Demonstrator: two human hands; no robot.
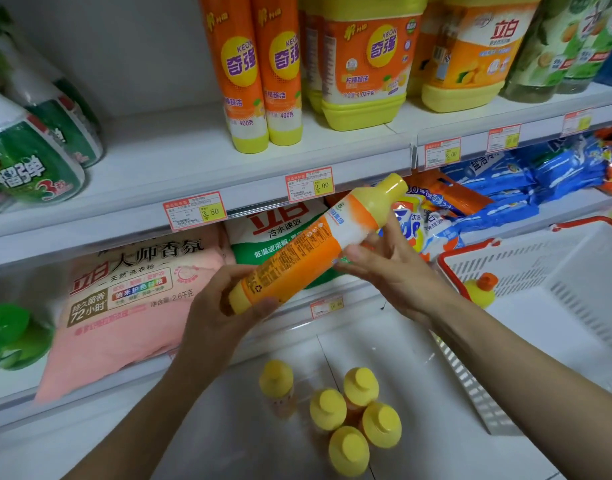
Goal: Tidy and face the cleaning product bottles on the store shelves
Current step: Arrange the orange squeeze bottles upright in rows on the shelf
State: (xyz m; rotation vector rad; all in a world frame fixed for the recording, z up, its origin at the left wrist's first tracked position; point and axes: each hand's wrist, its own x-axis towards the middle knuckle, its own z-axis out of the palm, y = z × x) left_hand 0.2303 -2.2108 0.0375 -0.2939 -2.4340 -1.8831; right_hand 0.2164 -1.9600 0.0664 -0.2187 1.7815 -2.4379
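Waiting stock: five yellow-capped bottles (346, 410) stand upright in a loose cluster on a low white surface beneath the arms. I cannot tell whether it is a shelf or the floor. One stands slightly apart on the left.
Left hand: the left hand (228, 310) takes the base end of the orange bottle (308, 251), fingers curled and clamped round it.
Right hand: the right hand (391, 268) grips the upper body below the cap, thumb across the front and fingers wrapped behind, clamped on.
Task's thing: the orange bottle is in the air in front of the middle shelf. It is tilted, yellow cap up to the right, with its small-print back label towards the camera.
Basket: a white basket (557, 306) with a red rim sits just right of the right hand. A small orange-capped bottle (481, 289) shows at its near corner.
Middle shelf: a pink detergent bag (134, 296) and a green-and-white bag (273, 237) lie behind the hands.
Upper shelf: two slim orange bottles (242, 74) stand upright, touching, labels forward. Large jugs (363, 67) stand just beside them, and bare shelf (152, 150) lies to their left.
Done: probably little; only that pair of this kind looks faced.
Left: turning the orange bottle label-out and shelving it, then likely the five below and the one by the basket.
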